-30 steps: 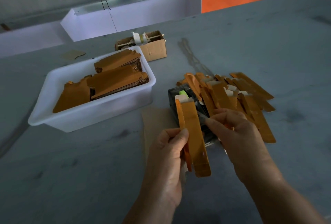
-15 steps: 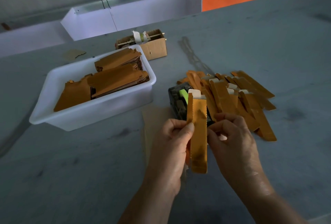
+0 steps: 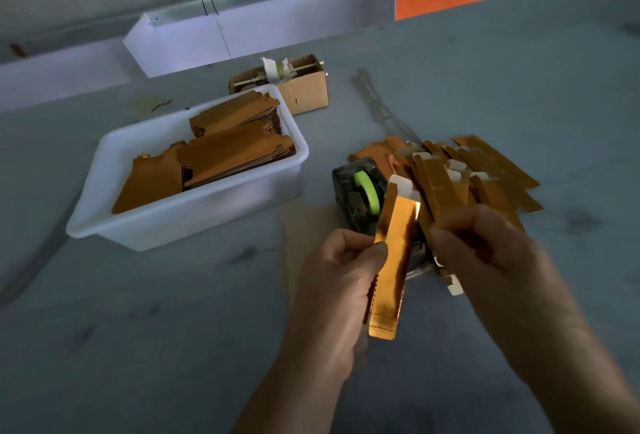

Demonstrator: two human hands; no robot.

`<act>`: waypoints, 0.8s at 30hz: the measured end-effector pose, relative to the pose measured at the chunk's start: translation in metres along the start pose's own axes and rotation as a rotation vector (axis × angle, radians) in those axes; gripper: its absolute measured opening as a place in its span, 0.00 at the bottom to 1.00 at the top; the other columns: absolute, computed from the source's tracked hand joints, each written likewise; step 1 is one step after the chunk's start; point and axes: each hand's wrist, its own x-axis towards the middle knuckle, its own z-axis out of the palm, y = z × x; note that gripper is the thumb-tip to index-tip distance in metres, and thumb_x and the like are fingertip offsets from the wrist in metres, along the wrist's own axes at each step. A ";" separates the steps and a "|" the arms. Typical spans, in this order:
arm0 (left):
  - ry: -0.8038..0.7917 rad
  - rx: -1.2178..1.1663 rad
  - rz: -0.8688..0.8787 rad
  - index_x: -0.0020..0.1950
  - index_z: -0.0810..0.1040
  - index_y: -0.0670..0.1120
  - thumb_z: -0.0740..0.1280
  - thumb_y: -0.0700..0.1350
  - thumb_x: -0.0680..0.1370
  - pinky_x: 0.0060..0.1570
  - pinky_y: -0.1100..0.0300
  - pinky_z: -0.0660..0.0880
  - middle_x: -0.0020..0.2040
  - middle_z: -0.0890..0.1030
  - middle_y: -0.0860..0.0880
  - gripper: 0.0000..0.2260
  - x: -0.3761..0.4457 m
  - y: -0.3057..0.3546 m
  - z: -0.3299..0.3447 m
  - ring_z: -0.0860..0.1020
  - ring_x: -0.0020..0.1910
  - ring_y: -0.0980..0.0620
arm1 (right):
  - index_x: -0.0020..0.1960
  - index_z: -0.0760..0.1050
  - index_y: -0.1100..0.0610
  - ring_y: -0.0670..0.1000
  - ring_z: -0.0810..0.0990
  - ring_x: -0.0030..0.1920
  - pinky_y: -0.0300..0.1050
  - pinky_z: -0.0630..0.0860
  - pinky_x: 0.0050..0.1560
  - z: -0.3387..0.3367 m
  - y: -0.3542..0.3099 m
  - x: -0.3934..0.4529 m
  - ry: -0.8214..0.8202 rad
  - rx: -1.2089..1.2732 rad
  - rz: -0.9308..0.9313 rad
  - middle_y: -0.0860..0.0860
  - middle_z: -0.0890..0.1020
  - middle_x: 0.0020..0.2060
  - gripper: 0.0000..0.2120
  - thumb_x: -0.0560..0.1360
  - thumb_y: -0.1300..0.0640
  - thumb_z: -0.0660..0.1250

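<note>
One gold carton (image 3: 393, 260) is pinched by its edge in your left hand (image 3: 343, 270) above the surface (image 3: 173, 329); your blurred right hand (image 3: 485, 243) curls just beside it, its hold unclear.

Left hand (image 3: 341, 270) in a pinch; right hand (image 3: 485, 250) blurred, curled.

I'm getting a dim, bluish picture: the counter (image 3: 138, 329) reads flat grey and underlit. The white panel (image 3: 263, 35) at the back glows a faint violet, and the shadow round the white tub (image 3: 187, 222) is soft and weak. The gold strip (image 3: 394, 260) flares with a bright glare down its face. The right hand (image 3: 485, 250) is smeared by motion blur, its grip unreadable; the left hand (image 3: 339, 281) is sharper. Straight edges bow near the frame borders.
</note>
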 end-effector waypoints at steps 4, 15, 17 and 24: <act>0.012 0.028 -0.002 0.40 0.81 0.44 0.71 0.43 0.73 0.32 0.62 0.73 0.34 0.81 0.47 0.03 -0.005 -0.001 -0.003 0.77 0.31 0.54 | 0.40 0.79 0.48 0.44 0.79 0.36 0.41 0.75 0.37 -0.010 -0.011 0.000 -0.300 0.345 0.083 0.49 0.82 0.35 0.11 0.62 0.45 0.66; -0.081 0.055 -0.076 0.38 0.81 0.46 0.71 0.40 0.74 0.28 0.67 0.73 0.33 0.83 0.49 0.05 -0.006 0.006 -0.012 0.80 0.30 0.57 | 0.42 0.80 0.43 0.44 0.80 0.41 0.36 0.76 0.38 -0.001 -0.006 -0.001 -0.338 0.094 -0.010 0.44 0.82 0.39 0.12 0.73 0.60 0.66; -0.103 -0.016 -0.108 0.40 0.81 0.42 0.71 0.38 0.74 0.34 0.63 0.78 0.36 0.84 0.46 0.03 -0.006 0.007 -0.011 0.83 0.34 0.52 | 0.50 0.78 0.40 0.43 0.79 0.41 0.35 0.76 0.40 -0.001 -0.006 -0.001 -0.351 0.064 -0.026 0.44 0.81 0.39 0.15 0.73 0.60 0.66; -0.174 -0.107 -0.126 0.42 0.81 0.39 0.70 0.36 0.74 0.37 0.62 0.80 0.38 0.85 0.43 0.01 -0.007 0.010 -0.012 0.85 0.39 0.48 | 0.52 0.70 0.48 0.39 0.80 0.37 0.27 0.73 0.37 0.001 -0.006 0.002 -0.245 -0.015 -0.006 0.42 0.82 0.37 0.14 0.70 0.57 0.70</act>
